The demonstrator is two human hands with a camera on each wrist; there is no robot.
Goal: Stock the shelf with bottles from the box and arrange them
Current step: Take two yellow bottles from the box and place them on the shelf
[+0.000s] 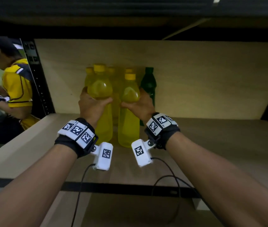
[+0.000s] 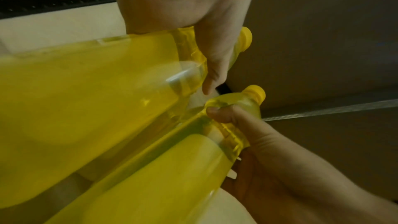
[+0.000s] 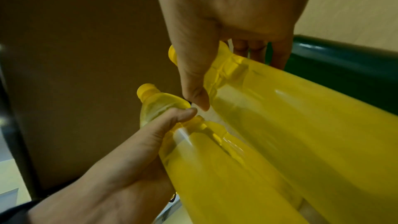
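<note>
Item 1: your left hand (image 1: 91, 104) grasps a clear plastic bottle of yellow liquid with a yellow screw cap, the left yellow bottle (image 1: 101, 102), fingers and thumb wrapped round its shoulder just below the neck. The bottle is upright, its base at or just over the board; contact cannot be told.

Item 2: your right hand (image 1: 140, 104) grasps a matching bottle, the right yellow bottle (image 1: 129, 112), round the shoulder in the same way. It is upright, just beside the first, with a narrow gap between them.

Item 3: light wooden shelf board (image 1: 211, 145) with a pale back panel. Both held bottles are near its middle, forward of the rest.

Item 4: back row of yellow-capped bottles (image 1: 111, 71), directly behind the held pair, close to the back panel; their count is unclear.

Item 5: dark green plastic bottle (image 1: 148, 86), upright, at the right end of the back row, just beside your right hand.

Item 6: black perforated steel upright (image 1: 38, 82) at the shelf's left edge; beyond it, another person in a yellow jersey (image 1: 18, 84).
</note>
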